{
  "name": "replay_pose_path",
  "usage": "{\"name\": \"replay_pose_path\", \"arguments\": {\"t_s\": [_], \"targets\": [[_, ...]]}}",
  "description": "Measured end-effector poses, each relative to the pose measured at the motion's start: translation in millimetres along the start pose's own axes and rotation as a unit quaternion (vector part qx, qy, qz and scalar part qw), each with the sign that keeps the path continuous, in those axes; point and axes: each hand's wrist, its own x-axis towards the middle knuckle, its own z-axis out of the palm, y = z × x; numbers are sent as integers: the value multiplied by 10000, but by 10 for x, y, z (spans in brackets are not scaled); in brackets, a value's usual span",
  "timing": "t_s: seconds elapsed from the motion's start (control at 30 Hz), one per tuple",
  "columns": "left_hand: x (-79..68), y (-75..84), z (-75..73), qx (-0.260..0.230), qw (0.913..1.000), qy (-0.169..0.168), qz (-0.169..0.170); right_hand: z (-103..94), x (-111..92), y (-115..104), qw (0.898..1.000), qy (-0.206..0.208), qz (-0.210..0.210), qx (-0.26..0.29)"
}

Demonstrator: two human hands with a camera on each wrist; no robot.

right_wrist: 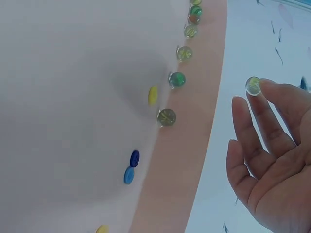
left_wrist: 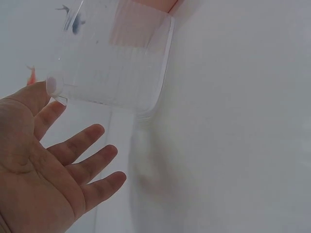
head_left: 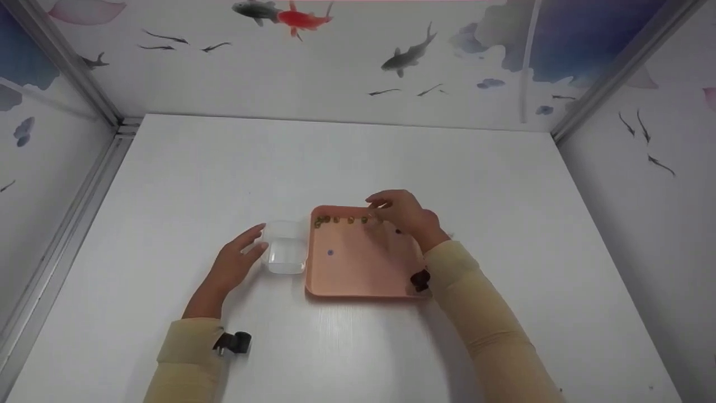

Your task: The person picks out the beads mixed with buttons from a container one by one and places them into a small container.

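Observation:
My right hand (head_left: pixel 400 212) is over the far edge of the orange tray (head_left: pixel 363 296). Its thumb and forefinger pinch a clear glass marble (right_wrist: pixel 253 86) with a yellow-green swirl. More marbles (right_wrist: pixel 177 79), green and clear, lie along the tray's far wall. Buttons in yellow, light blue and dark blue (right_wrist: pixel 135 158) lie on the tray floor. At the tray's left stands a clear plastic box (head_left: pixel 286 268). My left hand (head_left: pixel 238 260) touches its left side with straight thumb and forefinger, the other fingers spread apart in the left wrist view.
A white table (head_left: pixel 224 162) lies under everything, enclosed by white panels (head_left: pixel 324 73) painted with fish. Black camera mounts (head_left: pixel 234 342) are strapped at both wrists. The right forearm's sleeve (head_left: pixel 481 313) hangs over the tray's right side.

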Motion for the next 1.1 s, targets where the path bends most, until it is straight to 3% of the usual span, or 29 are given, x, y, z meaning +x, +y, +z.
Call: {"name": "replay_pose_path", "arguments": {"t_s": [0.17, 0.73, 1.1], "targets": [[-7, 6, 14, -21, 10000, 7, -12, 45, -8, -56, 9990, 116, -384, 177], [-13, 7, 9, -89, 9999, 61, -30, 179, -3, -221, 9959, 362, -689, 470], [-21, 2, 12, -58, 10000, 37, 68, 322, 17, -277, 9932, 198, -957, 627]]}}
